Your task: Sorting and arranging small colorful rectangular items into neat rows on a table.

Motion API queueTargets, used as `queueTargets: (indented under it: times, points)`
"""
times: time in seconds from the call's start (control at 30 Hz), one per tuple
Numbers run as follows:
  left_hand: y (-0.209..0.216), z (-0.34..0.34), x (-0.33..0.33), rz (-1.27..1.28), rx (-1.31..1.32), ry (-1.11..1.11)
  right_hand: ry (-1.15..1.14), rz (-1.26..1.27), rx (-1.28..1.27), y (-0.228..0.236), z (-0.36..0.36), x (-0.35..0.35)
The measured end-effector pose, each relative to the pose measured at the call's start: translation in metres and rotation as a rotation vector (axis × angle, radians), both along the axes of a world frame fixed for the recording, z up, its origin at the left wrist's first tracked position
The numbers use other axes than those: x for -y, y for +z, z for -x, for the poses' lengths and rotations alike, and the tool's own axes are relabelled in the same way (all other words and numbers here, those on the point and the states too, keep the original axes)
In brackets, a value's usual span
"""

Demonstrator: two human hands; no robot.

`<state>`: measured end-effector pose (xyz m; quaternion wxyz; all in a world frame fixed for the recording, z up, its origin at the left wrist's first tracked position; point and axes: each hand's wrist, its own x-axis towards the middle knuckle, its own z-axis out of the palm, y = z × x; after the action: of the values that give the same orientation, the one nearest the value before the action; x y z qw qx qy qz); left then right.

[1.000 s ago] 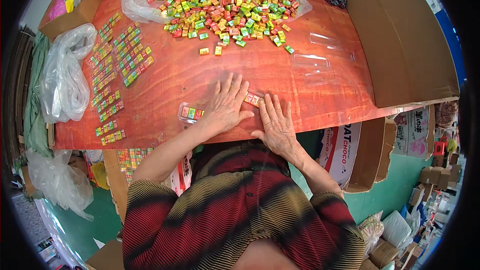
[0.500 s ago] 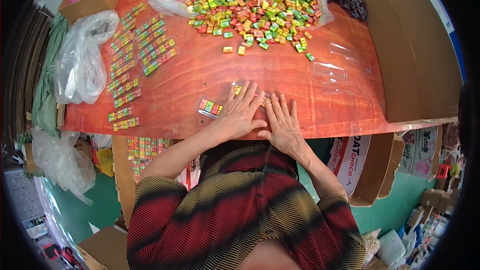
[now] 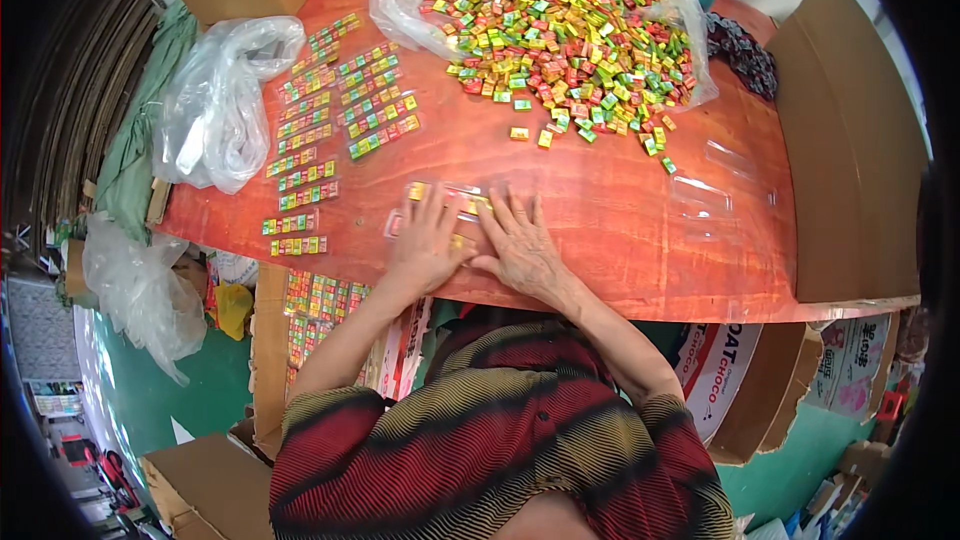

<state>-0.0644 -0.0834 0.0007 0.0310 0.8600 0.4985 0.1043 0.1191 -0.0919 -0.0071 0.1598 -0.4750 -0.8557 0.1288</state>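
My left hand point(image 3: 430, 248) lies flat, fingers stretched out, over clear plastic trays holding small coloured boxes; motion smears it slightly. Beside it my right hand point(image 3: 525, 252) presses down with fingers spread, its fingertips at the end of the farther clear tray point(image 3: 462, 189). Yellow boxes show in that tray between my fingers. A nearer clear tray point(image 3: 393, 224) sticks out left of my left hand, and the hand covers most of it. Both thumbs point inward and nearly meet. Neither hand grips anything.
Loose small boxes point(image 3: 590, 60) spill from a clear plastic bag point(image 3: 405, 15) at the back. Filled trays point(image 3: 305, 172) stand in rows at left, near a crumpled plastic bag point(image 3: 225, 105). Bare clear trays point(image 3: 700, 197) lie at right, by a tall cardboard box point(image 3: 850, 140).
Both hands have slid left across the table, and the trays under them have shifted left too. The whole view has also moved, so the table sits differently in the picture.
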Motion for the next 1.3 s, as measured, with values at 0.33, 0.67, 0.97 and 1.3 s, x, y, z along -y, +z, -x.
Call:
queueTargets:
  times: [0.33,0.67,0.97,1.3]
  points:
    - [-0.011,0.062,-0.05,-0.047,-0.199,0.578,-0.248,-0.172,-0.211,0.019,-0.072,0.036]
    - [-0.015,0.041,-0.043,-0.315,-0.055,0.482,-0.759,-0.18,0.227,-0.005,-0.239,0.029]
    - [0.016,-0.138,0.006,0.012,0.303,-0.254,-0.527,-0.113,0.093,0.001,-0.157,0.033]
    - [-0.022,-0.179,-0.007,0.02,0.274,-0.383,-0.884,-0.195,0.138,-0.012,-0.192,0.076]
